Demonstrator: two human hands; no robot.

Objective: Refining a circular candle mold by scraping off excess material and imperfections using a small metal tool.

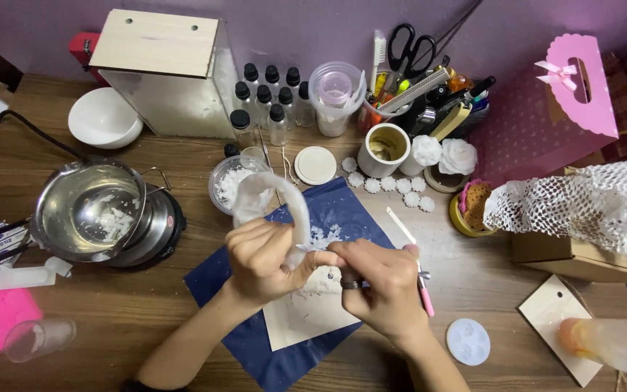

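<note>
My left hand [263, 261] grips a floppy, translucent white mould [273, 199] that arches up over the dark blue mat [342, 207]. My right hand [382, 279], with a ring on one finger, pinches at the mould's lower edge right beside the left fingers. A pink-handled tool [424, 289] lies tucked under the right hand. White flakes lie scattered on the mat and on the pale card [306, 316] beneath both hands.
A steel pot [88, 210] with white flakes sits on a small hotplate at left. Behind are a clear bowl of flakes [228, 185], small black-capped bottles [270, 101], a wooden box [165, 69], a white bowl [103, 116], a paper cup [384, 149], white flower shapes [393, 184] and a pink gift bag [546, 109].
</note>
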